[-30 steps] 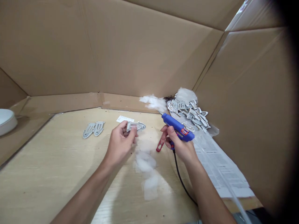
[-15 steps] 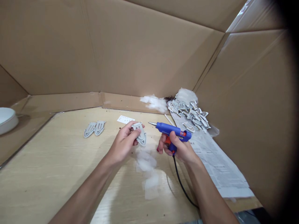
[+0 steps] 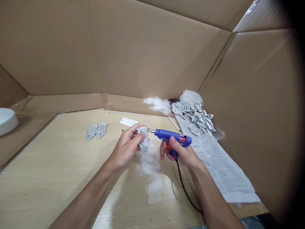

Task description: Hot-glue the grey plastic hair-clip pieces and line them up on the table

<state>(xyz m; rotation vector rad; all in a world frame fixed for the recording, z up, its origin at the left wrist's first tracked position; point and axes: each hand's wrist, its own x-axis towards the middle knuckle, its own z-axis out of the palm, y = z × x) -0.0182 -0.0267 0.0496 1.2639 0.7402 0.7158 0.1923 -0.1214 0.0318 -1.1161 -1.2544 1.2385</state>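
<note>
Between thumb and fingers, my left hand (image 3: pixel 127 144) pinches a flat grey cut-out piece (image 3: pixel 144 143), with its pointed end downward. My right hand (image 3: pixel 179 152) is wrapped round the handle of a blue glue gun (image 3: pixel 169 135), a finger by the orange trigger. The metal nozzle points left and is at the upper right edge of the piece; whether it touches I cannot tell. Two similar grey pieces (image 3: pixel 97 130) lie side by side on the table to the left. Thin white fluffy sheets (image 3: pixel 150 165) lie below the hands.
A heap of grey and white cut-outs (image 3: pixel 196 116) rests on newspaper (image 3: pixel 224 168) at the right. White fluff (image 3: pixel 158 105) and a small printed card (image 3: pixel 128 121) lie behind my hands. A white bowl (image 3: pixel 8 122) stands far left. Cardboard walls (image 3: pixel 152 47) surround the table. A black cord (image 3: pixel 184 186) trails from the gun.
My right hand has moved the glue gun left, bringing its nozzle from a gap away to the piece's edge. The left hand has stayed nearly in place, turning the piece slightly.
</note>
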